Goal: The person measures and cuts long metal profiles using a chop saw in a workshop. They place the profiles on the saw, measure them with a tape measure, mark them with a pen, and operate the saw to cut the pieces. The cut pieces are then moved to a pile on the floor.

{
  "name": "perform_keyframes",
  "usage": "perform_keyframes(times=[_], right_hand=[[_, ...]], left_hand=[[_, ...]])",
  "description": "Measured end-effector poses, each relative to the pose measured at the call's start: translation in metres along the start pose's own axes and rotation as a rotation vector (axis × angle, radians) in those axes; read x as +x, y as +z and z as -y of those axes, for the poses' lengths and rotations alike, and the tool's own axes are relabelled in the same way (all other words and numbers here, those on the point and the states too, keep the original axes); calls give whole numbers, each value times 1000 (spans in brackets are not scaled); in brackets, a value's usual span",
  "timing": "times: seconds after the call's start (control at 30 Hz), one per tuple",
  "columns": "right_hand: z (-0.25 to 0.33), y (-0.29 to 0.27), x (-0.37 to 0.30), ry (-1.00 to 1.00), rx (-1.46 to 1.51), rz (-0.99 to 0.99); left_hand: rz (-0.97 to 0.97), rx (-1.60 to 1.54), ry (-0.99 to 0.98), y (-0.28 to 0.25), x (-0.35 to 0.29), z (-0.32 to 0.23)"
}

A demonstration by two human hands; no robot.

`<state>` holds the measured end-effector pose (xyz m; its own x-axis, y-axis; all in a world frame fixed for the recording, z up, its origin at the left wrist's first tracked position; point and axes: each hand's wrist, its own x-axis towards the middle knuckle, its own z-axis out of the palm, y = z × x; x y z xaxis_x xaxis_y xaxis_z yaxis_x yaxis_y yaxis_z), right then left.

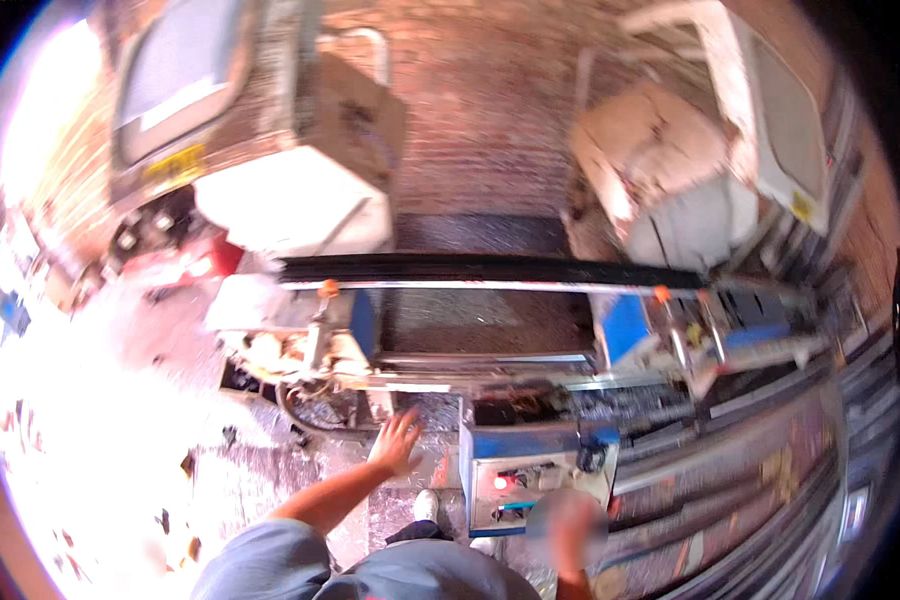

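the blue-and-pale control box (532, 463) is seen right of the left hand (398, 446), near the right hand (569, 530); it is judged heavy and stiff, best held by its side edges; left fingers are spread, right ones cannot be told for blur

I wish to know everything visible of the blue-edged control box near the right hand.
Boxy and apparently painted metal, the control box has blue edges and a pale front panel with a bright red light or button. It stands upright, slightly right of centre; the blurred right hand overlaps its lower right corner, contact unclear.
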<state>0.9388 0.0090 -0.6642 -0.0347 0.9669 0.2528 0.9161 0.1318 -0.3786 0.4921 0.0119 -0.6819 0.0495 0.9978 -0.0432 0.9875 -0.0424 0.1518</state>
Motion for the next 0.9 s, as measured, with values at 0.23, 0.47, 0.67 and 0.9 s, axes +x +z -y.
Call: perform_keyframes(times=[0.23,0.47,0.67,0.9], right_hand=[[-33,7,-45,-28,-10,242],[-40,3,-47,-116,19,273],[-31,-4,-44,-49,14,224],[-4,12,-28,87,-131,533]], left_hand=[[784,-231,-694,98,-365,-35],[684,-549,-1007,129,-446,-102],[330,-791,-782,124,-398,-114],[280,-936,-731,165,-460,-32]])
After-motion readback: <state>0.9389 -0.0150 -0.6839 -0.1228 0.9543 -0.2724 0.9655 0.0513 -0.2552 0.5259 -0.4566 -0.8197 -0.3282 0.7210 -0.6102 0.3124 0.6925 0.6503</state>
